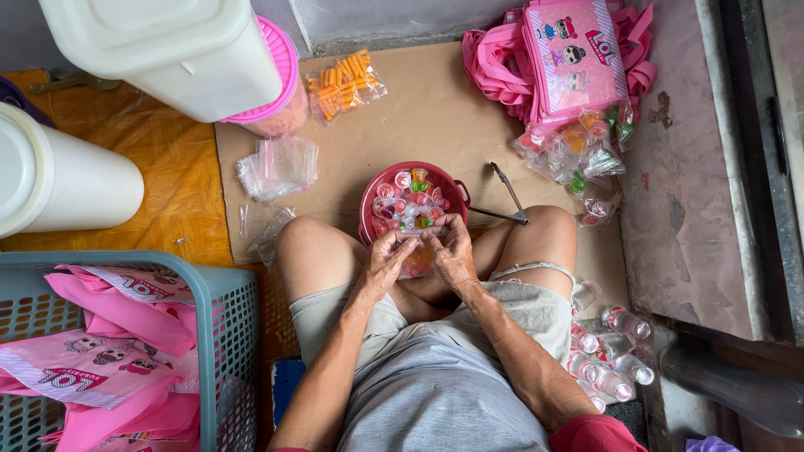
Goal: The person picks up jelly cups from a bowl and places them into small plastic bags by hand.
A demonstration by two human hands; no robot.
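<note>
from my feed, at far left a teal basket [219, 311] holds pink bags [100, 351]. right of it, a stack of clear plastic bags [279, 166] lies on brown cardboard [435, 109]. my left hand [387, 259] is curled, fingers pinching a small clear bag [416, 261] of jelly cups; my right hand [452, 249] grips the same bag, just beside a red bowl [368, 205] of jelly cups between the knees. metal tongs [508, 199] lie right; small bottles [610, 351] sit far right.
</note>
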